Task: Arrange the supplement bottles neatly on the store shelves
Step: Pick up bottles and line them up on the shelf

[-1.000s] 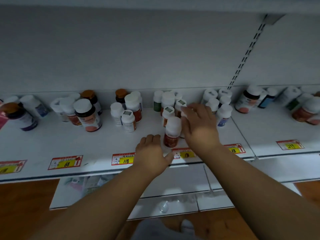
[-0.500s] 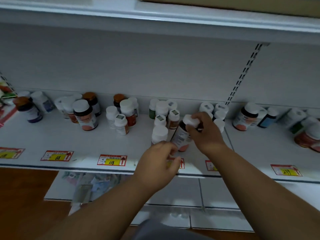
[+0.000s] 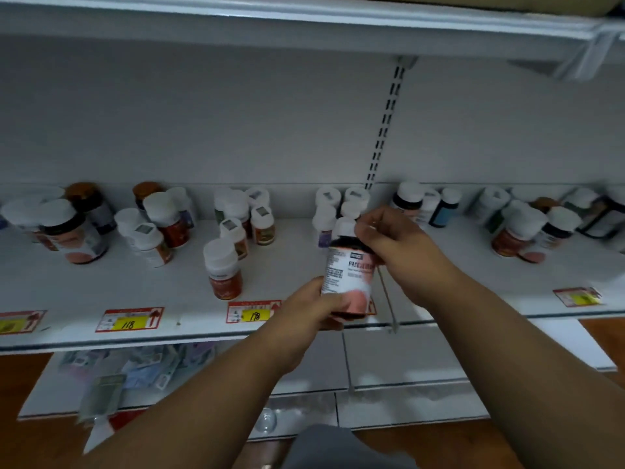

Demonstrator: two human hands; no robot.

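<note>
Both hands hold one supplement bottle (image 3: 348, 275) upright, just above the front edge of the shelf (image 3: 189, 286) and close to the seam where the next shelf panel begins. The left hand (image 3: 301, 319) cups the base, its fingers (image 3: 333, 299) wrapped round the lower label. The right hand (image 3: 402, 245) grips from above, with its fingers (image 3: 368, 220) curled over the white cap and dark shoulder.

To do this step well, the label should probably be turned to face outward. The bottle should then be carried toward its matching kind and set down flat on its base, the lower hand letting go only once the base rests on the shelf. Neighbouring bottles stand close together, so a slow, vertical placement would likely avoid toppling them.

The held bottle is dark-bodied with a white cap and a white label bearing small print and a pink patch near the bottom. A similar-looking large bottle (image 3: 72, 238) stands toward the left end of the shelf, which suggests a possible grouping.

A small orange-labelled bottle (image 3: 222, 267) stands alone near the front edge behind a yellow price tag (image 3: 252, 313). Further back, clusters of white-capped bottles (image 3: 241, 211) stand unevenly along the rear edge.
</note>
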